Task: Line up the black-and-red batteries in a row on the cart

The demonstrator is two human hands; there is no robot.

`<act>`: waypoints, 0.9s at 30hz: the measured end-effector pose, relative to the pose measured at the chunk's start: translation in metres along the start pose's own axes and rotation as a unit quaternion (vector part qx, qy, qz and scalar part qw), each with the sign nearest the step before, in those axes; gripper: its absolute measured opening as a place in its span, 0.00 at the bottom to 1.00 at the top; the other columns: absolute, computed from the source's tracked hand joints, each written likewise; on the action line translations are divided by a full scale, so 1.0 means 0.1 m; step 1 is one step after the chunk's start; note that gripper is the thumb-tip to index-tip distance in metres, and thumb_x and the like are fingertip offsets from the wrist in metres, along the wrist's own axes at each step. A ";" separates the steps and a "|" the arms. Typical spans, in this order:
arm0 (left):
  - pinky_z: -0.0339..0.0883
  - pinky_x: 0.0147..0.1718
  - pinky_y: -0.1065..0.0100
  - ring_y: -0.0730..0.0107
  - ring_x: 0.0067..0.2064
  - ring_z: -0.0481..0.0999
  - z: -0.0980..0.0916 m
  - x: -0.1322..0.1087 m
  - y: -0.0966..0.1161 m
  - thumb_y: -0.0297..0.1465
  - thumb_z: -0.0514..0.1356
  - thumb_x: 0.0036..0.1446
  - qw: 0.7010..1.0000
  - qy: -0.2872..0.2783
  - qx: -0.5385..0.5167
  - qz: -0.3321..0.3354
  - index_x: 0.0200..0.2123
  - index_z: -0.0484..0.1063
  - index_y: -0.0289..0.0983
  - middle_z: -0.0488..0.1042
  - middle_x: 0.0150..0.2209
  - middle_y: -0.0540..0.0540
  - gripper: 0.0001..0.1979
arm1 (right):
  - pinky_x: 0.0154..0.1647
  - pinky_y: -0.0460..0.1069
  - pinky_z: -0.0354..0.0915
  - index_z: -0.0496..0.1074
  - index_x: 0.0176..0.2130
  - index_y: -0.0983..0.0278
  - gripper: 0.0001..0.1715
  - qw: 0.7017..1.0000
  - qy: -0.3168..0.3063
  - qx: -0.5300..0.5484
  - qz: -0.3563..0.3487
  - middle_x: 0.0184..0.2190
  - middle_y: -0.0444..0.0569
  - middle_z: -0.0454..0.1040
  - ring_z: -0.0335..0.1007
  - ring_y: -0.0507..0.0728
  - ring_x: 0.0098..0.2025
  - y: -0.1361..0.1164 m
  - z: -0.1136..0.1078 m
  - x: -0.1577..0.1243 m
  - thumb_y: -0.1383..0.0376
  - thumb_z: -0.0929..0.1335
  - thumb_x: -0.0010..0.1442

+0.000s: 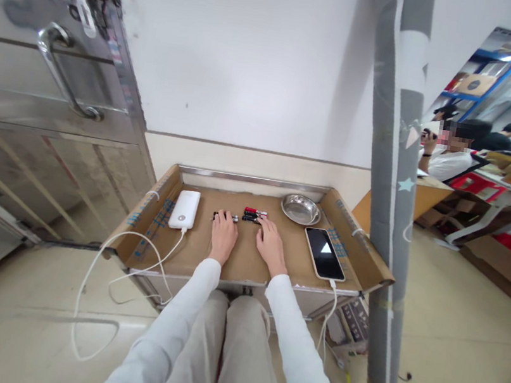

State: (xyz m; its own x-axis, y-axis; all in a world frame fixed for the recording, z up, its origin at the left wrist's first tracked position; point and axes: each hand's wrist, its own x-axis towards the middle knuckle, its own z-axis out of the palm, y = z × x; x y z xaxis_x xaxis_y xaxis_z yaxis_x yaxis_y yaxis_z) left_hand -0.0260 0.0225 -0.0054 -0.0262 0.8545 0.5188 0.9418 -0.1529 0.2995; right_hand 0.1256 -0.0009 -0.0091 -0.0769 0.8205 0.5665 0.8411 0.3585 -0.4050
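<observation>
My left hand (223, 236) rests on the cardboard-covered table (246, 251), its fingers curled over a small dark battery-like piece (227, 217). My right hand (270, 241) lies beside it, fingertips touching a cluster of black and red cylinders (254, 215). Whether either hand actually grips a piece is hidden by the fingers. Both arms wear white sleeves.
A white power bank (184, 209) with a trailing white cable lies at the left. A steel dish (301, 209) and a phone (324, 253) sit at the right. A grey padded pillar (390, 205) stands right of the table, a steel cabinet (46, 77) at left. Other people sit far right.
</observation>
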 end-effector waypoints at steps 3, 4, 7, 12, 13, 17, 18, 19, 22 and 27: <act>0.61 0.47 0.54 0.51 0.48 0.67 0.01 0.02 0.00 0.23 0.47 0.55 0.999 -0.006 -0.014 0.047 0.42 0.64 0.32 0.66 0.45 0.32 0.12 | 0.58 0.56 0.59 0.68 0.51 0.65 0.23 1.000 0.000 -0.019 0.008 0.54 0.55 0.67 0.60 0.57 0.56 0.00 0.00 0.00 0.73 0.57 0.59; 0.61 0.47 0.55 0.52 0.48 0.67 0.01 0.03 0.00 0.22 0.48 0.55 0.997 -0.012 -0.020 0.076 0.43 0.64 0.32 0.67 0.44 0.34 0.12 | 0.57 0.56 0.59 0.68 0.50 0.65 0.23 1.000 0.000 -0.025 0.011 0.54 0.55 0.67 0.60 0.57 0.56 0.00 0.00 0.00 0.73 0.57 0.59; 0.61 0.49 0.57 0.56 0.47 0.67 0.01 0.04 0.00 0.22 0.48 0.56 0.987 -0.043 -0.045 0.147 0.44 0.65 0.34 0.66 0.41 0.39 0.13 | 0.57 0.56 0.59 0.70 0.48 0.64 0.22 0.999 -0.002 -0.042 0.018 0.54 0.55 0.66 0.60 0.58 0.55 0.01 0.00 -0.01 0.73 0.57 0.58; 0.60 0.50 0.56 0.56 0.47 0.66 0.03 0.03 -0.01 0.24 0.48 0.58 0.983 -0.076 -0.065 0.154 0.45 0.66 0.35 0.65 0.43 0.39 0.13 | 0.54 0.56 0.61 0.71 0.45 0.64 0.19 0.998 -0.005 -0.057 0.020 0.52 0.55 0.67 0.61 0.59 0.52 0.01 0.00 -0.02 0.73 0.58 0.59; 0.60 0.50 0.56 0.56 0.47 0.66 0.03 0.03 -0.01 0.24 0.48 0.58 0.982 -0.078 -0.068 0.157 0.45 0.66 0.36 0.65 0.43 0.38 0.14 | 0.54 0.56 0.61 0.71 0.45 0.64 0.19 0.998 -0.004 -0.058 0.018 0.51 0.55 0.67 0.61 0.59 0.52 0.01 0.00 -0.02 0.72 0.58 0.59; 0.60 0.49 0.55 0.57 0.47 0.65 0.03 0.05 0.00 0.24 0.48 0.58 0.977 -0.089 -0.074 0.179 0.47 0.66 0.37 0.65 0.43 0.39 0.15 | 0.53 0.56 0.60 0.69 0.47 0.64 0.20 0.998 0.000 -0.065 0.015 0.50 0.56 0.68 0.61 0.59 0.51 0.02 0.00 -0.01 0.73 0.58 0.59; 0.60 0.49 0.55 0.57 0.47 0.65 0.03 0.05 0.00 0.25 0.48 0.58 0.976 -0.091 -0.076 0.184 0.46 0.66 0.37 0.65 0.42 0.40 0.14 | 0.52 0.55 0.60 0.69 0.47 0.64 0.20 0.998 0.002 -0.067 0.017 0.49 0.56 0.68 0.61 0.59 0.51 0.02 0.00 -0.01 0.73 0.57 0.59; 0.60 0.49 0.55 0.57 0.46 0.66 0.03 0.06 0.00 0.25 0.48 0.59 0.975 -0.093 -0.079 0.188 0.45 0.66 0.38 0.65 0.42 0.40 0.13 | 0.52 0.55 0.60 0.68 0.48 0.64 0.20 0.997 0.003 -0.070 0.019 0.49 0.56 0.68 0.61 0.59 0.50 0.02 0.00 -0.01 0.73 0.57 0.59; 0.60 0.50 0.56 0.59 0.45 0.66 0.02 0.06 0.00 0.28 0.49 0.60 0.972 -0.090 -0.091 0.195 0.42 0.67 0.37 0.66 0.41 0.41 0.10 | 0.51 0.55 0.60 0.69 0.46 0.65 0.18 0.997 0.003 -0.080 0.023 0.47 0.56 0.68 0.61 0.60 0.49 0.03 0.01 0.00 0.73 0.58 0.59; 0.60 0.50 0.56 0.59 0.46 0.67 0.00 0.06 0.00 0.31 0.52 0.60 0.971 -0.085 -0.103 0.201 0.44 0.66 0.37 0.67 0.42 0.42 0.09 | 0.48 0.54 0.60 0.68 0.41 0.65 0.13 0.995 0.000 -0.099 0.024 0.41 0.55 0.69 0.61 0.60 0.45 0.03 0.01 -0.01 0.71 0.59 0.60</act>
State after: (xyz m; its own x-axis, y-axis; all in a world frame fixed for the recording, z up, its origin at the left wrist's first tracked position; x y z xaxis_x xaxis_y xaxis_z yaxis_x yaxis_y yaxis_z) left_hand -0.0261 0.0275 -0.0027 0.4008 0.7721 0.4932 0.7774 -0.5714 0.2629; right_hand 0.1275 0.0002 -0.0115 -0.0345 0.8341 0.5505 0.9327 0.2248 -0.2821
